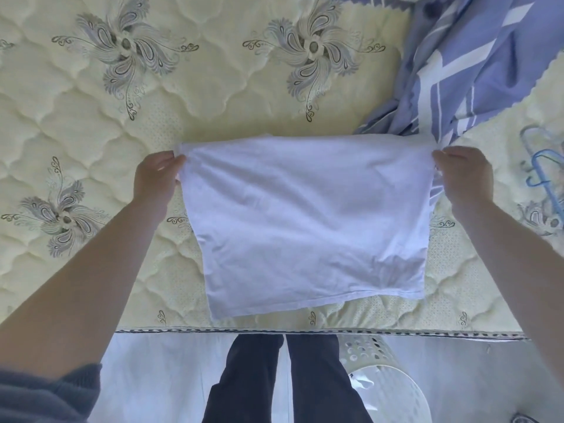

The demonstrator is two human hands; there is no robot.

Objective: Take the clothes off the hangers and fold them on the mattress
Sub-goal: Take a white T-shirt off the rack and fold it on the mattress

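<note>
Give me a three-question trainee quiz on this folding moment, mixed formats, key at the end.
1. True or false: the left hand and the right hand each pinch a far corner of the white garment.
2. Where does the blue hanger lie? A) on the mattress, right of the garment; B) inside the garment; C) on the floor.
3. Fill in: the perforated basket stands on the ____, beside the person's legs.
Key: 1 true; 2 A; 3 floor.
</note>
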